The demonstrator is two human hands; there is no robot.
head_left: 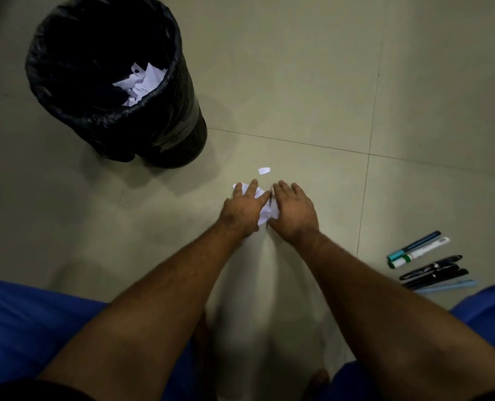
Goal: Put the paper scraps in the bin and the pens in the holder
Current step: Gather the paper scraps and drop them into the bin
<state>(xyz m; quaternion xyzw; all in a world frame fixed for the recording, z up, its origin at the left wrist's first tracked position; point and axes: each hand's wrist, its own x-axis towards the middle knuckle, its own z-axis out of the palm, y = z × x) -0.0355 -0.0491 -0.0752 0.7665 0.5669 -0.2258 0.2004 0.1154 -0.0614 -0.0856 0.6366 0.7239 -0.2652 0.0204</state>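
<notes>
A small heap of white paper scraps (pixel 265 211) lies on the tiled floor, pressed between my two hands. My left hand (pixel 242 208) covers its left side and my right hand (pixel 292 208) its right side, fingers cupped around the paper. One loose scrap (pixel 264 171) rests just beyond my fingertips. The black bin (pixel 165 123), lined with a black bag, stands at the far left and holds several white scraps (pixel 140 82). Several pens and markers (pixel 427 263) lie in a group on the floor at the right. No pen holder is in view.
My knees in blue cloth (pixel 23 322) fill the bottom corners. The floor is pale tile with grout lines (pixel 367 153) crossing beyond my hands.
</notes>
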